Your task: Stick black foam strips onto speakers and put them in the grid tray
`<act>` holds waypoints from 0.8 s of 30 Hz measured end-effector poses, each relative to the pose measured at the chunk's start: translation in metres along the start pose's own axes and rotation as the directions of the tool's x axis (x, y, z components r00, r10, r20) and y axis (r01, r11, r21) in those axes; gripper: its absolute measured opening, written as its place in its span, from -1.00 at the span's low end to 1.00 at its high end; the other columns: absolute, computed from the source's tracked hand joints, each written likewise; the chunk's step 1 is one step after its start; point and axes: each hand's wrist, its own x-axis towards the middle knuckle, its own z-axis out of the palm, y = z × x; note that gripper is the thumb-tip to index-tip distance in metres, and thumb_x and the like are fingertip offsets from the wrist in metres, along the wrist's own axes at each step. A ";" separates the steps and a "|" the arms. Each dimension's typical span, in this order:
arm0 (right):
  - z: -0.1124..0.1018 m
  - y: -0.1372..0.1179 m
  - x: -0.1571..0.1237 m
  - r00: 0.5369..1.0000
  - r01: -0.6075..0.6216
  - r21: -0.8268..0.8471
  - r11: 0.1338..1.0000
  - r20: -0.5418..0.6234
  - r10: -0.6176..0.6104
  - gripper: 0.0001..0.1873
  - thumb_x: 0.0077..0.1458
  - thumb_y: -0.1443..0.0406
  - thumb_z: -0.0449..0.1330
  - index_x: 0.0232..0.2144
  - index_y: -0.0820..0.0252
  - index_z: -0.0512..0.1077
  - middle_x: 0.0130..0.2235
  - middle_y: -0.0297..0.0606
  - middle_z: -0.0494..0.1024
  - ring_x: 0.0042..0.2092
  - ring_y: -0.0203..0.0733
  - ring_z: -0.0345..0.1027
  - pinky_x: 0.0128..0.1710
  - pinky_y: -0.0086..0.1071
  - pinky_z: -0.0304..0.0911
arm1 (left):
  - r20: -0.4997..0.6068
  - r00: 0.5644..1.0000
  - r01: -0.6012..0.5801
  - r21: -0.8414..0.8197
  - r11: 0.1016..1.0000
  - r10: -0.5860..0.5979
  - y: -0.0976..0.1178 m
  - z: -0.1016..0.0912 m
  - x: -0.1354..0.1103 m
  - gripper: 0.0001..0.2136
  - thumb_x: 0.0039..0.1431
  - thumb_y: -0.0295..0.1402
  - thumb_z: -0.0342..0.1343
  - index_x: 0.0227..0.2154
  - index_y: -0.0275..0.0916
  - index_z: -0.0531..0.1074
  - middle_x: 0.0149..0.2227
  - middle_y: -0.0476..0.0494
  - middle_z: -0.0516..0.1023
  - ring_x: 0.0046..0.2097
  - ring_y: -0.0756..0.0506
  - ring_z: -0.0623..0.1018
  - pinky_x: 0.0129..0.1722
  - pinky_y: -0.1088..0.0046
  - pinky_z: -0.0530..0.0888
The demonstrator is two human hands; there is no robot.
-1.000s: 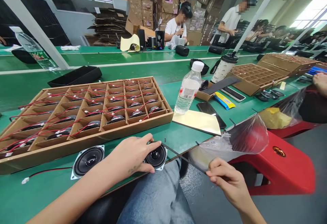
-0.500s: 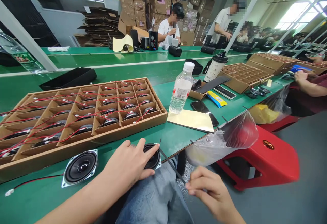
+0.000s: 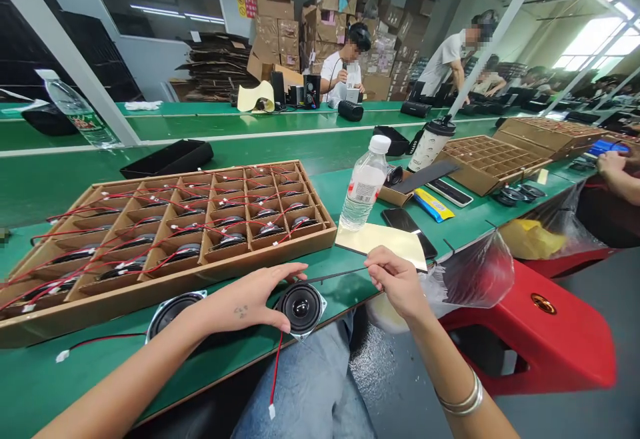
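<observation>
Left hand (image 3: 240, 302), fingers spread, steadies speaker driver (image 3: 301, 308) on the bench; right hand (image 3: 399, 284) pinches thin black strip (image 3: 340, 274) level above it.

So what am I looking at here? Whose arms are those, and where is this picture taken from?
This picture comes from a small camera worn on a person's head, so you see what they see, looking forward and down. Their left hand rests against a round black speaker in a square silver frame, with a red wire hanging from it. Their right hand pinches a thin black strip. On the green workbench sits a brown cardboard divider tray holding more wired speakers.
</observation>
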 end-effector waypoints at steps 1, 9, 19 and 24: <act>0.000 0.002 0.001 1.000 -0.012 0.010 1.000 -0.008 0.012 -0.93 -0.08 0.26 0.29 -0.50 0.14 0.51 -0.45 -0.34 0.33 -0.59 -0.45 0.15 -0.69 -0.57 0.04 | -0.009 1.000 -0.008 0.025 1.000 0.008 -0.001 0.002 0.000 -0.30 -0.08 -0.25 0.26 0.11 -0.07 0.03 0.07 -0.03 0.31 0.07 -0.07 0.31 0.07 0.37 0.23; -0.014 0.021 -0.011 0.998 -0.062 0.025 0.998 -0.030 0.063 -0.85 -0.09 0.22 0.30 -0.53 0.20 0.49 -0.48 -0.34 0.31 -0.61 -0.45 0.13 -0.74 -0.58 0.02 | -0.094 0.986 -0.092 0.378 0.921 0.137 -0.004 0.020 0.002 -0.32 -0.15 -0.02 0.21 0.03 -0.23 0.21 0.02 -0.20 0.39 -0.05 -0.12 0.43 -0.09 0.37 0.30; -0.018 0.023 -0.024 0.995 -0.100 -0.028 0.995 -0.010 0.100 -0.89 -0.06 0.26 0.27 -0.50 0.21 0.50 -0.54 -0.37 0.28 -0.65 -0.45 0.15 -0.77 -0.59 0.05 | -0.087 0.963 -0.155 0.594 0.790 0.254 0.000 0.023 0.003 -0.35 -0.11 0.08 0.08 -0.01 -0.25 0.29 0.03 -0.18 0.39 -0.12 -0.11 0.46 -0.15 0.35 0.30; -0.018 0.020 -0.030 0.996 -0.090 -0.041 0.995 -0.006 0.090 -0.90 -0.07 0.27 0.27 -0.50 0.19 0.51 -0.51 -0.37 0.29 -0.66 -0.46 0.14 -0.77 -0.57 0.07 | -0.016 0.972 -0.167 0.662 0.731 0.236 0.005 0.018 0.005 -0.33 -0.08 0.11 0.03 0.03 -0.23 0.26 0.01 -0.16 0.39 -0.22 -0.09 0.46 -0.18 0.36 0.33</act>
